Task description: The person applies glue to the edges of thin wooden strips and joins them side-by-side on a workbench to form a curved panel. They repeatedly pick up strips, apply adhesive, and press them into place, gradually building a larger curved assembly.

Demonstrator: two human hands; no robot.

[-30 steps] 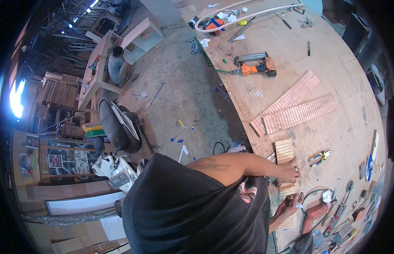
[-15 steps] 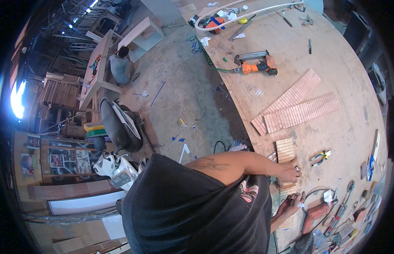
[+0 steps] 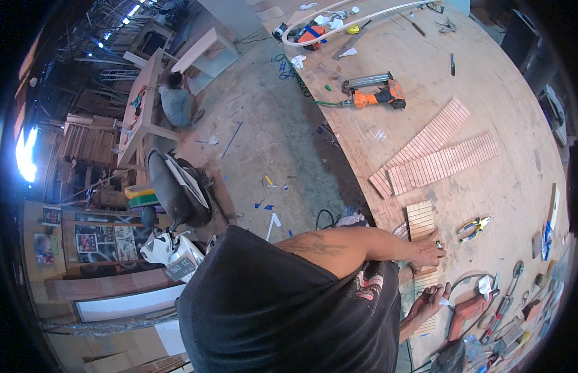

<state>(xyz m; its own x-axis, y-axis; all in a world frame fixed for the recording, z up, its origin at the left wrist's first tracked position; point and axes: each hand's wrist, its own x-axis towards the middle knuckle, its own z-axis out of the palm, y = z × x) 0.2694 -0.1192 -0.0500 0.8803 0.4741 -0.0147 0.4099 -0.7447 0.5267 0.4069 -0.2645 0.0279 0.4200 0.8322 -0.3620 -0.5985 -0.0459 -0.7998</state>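
Observation:
A slatted wooden strip [image 3: 420, 217] lies along the near edge of the workbench, in front of my body. My left hand [image 3: 429, 250] is laid across it, fingers curled over its far edge. Lower in the picture, my right hand [image 3: 430, 301] is closed over the strip's other part, with thumb and fingers drawn together. A small white bit shows at those fingertips, too small to name. Just beyond my left hand are pliers [image 3: 474, 229] with yellow and dark handles. Two more slatted strips [image 3: 443, 163] lie overlapping farther left on the bench.
An orange nail gun [image 3: 379, 97] with a green hose rests on the workbench [image 3: 512, 180]. A red tool [image 3: 468, 316] and several hand tools are beyond my right hand. White tubing [image 3: 287, 36] curves over the far left end. Behind are a motorbike [image 3: 177, 193] and a crouching person [image 3: 177, 102].
The view has shifted slightly. Both hands stay at the slatted strip, with no clear change of grip.

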